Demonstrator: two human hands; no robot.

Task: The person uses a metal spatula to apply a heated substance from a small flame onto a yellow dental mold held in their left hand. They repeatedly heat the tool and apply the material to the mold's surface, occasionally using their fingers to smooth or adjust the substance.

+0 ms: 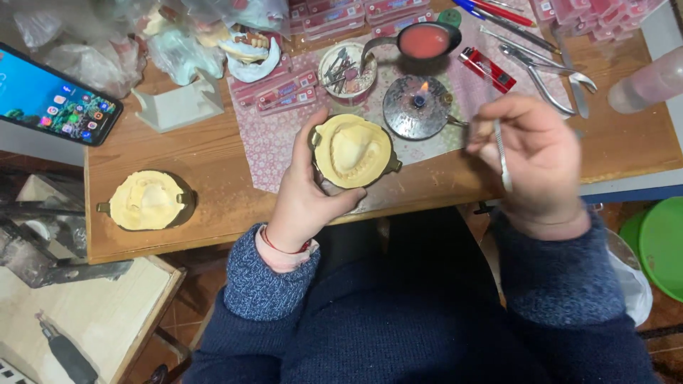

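Here: two plaster-filled flasks (353, 151) | one in left hand (302, 203) | right hand (533, 160) one metal tool (502, 158)

Dark blue knitted sleeves (270, 284), red wristband (284, 249)

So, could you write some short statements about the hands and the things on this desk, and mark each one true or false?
1. The left hand holds a round metal flask with yellow plaster. True.
2. The right hand is empty. False: it holds a thin metal tool.
3. The small burner is lit. True.
4. The phone has a dark screen. False: the screen is on.
5. A second plaster-filled flask lies on the table, left of the hands. True.
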